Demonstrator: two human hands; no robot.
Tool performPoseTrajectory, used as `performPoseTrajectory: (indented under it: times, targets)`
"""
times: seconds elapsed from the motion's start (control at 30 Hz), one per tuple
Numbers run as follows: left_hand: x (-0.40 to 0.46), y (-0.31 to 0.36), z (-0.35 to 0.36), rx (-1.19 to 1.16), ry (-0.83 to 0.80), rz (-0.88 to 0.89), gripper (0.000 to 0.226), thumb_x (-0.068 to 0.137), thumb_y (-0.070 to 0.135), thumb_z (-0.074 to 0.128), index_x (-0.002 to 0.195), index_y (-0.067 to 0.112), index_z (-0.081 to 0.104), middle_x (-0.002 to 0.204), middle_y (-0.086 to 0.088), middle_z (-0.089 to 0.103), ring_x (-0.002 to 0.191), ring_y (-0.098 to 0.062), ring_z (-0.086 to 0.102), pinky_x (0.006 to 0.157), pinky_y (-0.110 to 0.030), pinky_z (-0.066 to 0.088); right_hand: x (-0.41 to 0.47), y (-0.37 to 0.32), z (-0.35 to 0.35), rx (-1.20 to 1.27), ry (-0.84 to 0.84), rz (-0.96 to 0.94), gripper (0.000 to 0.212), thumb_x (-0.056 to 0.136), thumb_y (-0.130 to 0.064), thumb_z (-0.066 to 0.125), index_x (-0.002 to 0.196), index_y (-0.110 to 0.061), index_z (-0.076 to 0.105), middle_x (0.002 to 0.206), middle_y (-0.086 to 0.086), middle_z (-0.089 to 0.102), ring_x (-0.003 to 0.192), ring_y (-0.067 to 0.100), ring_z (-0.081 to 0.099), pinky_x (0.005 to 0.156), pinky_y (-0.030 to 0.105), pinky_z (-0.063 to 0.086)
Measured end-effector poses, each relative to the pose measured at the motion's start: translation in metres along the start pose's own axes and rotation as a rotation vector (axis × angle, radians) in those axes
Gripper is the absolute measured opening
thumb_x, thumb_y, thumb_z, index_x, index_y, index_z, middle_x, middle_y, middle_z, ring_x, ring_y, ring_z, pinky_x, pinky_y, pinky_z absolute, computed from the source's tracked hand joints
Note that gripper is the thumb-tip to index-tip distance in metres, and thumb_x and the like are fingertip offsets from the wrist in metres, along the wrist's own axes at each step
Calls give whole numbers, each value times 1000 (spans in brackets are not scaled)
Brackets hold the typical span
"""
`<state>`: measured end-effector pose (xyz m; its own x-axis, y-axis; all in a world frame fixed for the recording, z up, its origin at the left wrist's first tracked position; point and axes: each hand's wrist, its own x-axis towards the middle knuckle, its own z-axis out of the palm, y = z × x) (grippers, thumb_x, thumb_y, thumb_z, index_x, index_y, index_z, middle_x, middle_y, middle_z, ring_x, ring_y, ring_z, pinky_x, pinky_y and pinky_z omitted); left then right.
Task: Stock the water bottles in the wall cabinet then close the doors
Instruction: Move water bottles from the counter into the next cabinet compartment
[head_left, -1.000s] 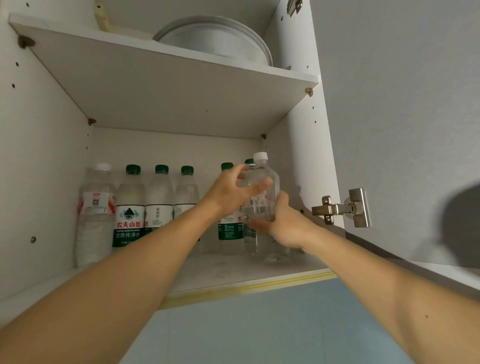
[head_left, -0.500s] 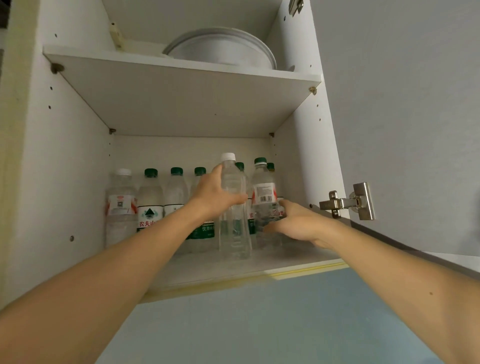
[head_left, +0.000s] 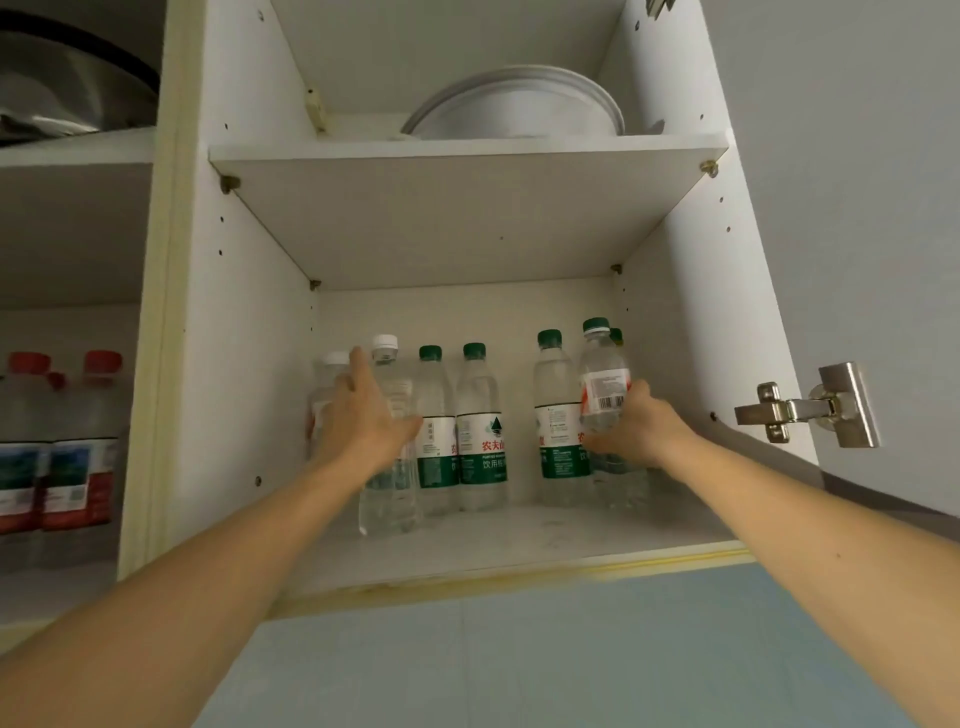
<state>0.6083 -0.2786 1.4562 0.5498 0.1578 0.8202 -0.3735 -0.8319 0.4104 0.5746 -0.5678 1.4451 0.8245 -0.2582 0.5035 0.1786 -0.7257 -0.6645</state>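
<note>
The wall cabinet's lower shelf (head_left: 519, 540) holds a row of clear water bottles. My left hand (head_left: 363, 421) grips a white-capped clear bottle (head_left: 389, 499) standing at the left of the row, next to another white-capped bottle (head_left: 328, 374) by the left wall. My right hand (head_left: 639, 426) holds a green-capped bottle with a red and white label (head_left: 602, 384) at the right end. Between them stand three green-labelled bottles (head_left: 480, 441), with a gap in the row. Another green cap (head_left: 617, 335) shows behind at the right.
The right cabinet door (head_left: 857, 208) stands open, its metal hinge (head_left: 805, 408) jutting out by my right forearm. A white dish (head_left: 519, 109) rests on the upper shelf. The neighbouring compartment at left holds red-capped bottles (head_left: 67, 441) and a steel bowl (head_left: 67, 93) above.
My left hand carried the white-capped bottle from the middle of the shelf to the left end of the row. My right hand stayed on the bottle at the right end.
</note>
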Motion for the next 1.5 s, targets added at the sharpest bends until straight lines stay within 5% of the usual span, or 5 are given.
performPoseTrajectory:
  times: [0.17,0.4,0.87,1.3,1.5]
  targets:
    - [-2,17,3,233,244,286,116,72,57,81,156,19,11,154,-17,25,138,-39,31,112,-54,34,5,9,6,29,37,-44,84,83,-27,82,145,-8,29,143,16,51,127,35,56,103,48,52]
    - [14,96,60,-9,-25,521,79,91,39,70,155,18,28,152,-7,39,139,-24,35,112,-39,33,7,17,7,8,61,-105,85,83,-34,81,146,-9,30,141,15,53,125,33,58,102,46,53]
    - [50,115,119,-404,-529,216,107,78,41,84,158,25,15,149,-6,49,120,-19,52,89,-32,41,13,22,6,-15,83,-149,86,83,-37,80,147,-11,29,140,12,50,124,30,57,102,44,53]
    - [59,87,105,265,-177,398,104,78,73,65,153,12,27,148,-10,48,137,-31,33,108,-49,25,11,23,5,-36,93,-119,87,81,-34,81,148,-10,30,141,14,46,127,34,53,105,47,50]
    - [51,80,104,234,-195,494,119,77,68,71,159,33,-8,160,-7,32,146,-31,22,114,-53,18,7,20,6,-61,115,-144,80,80,-34,83,140,-13,34,134,12,59,116,32,63,97,47,55]
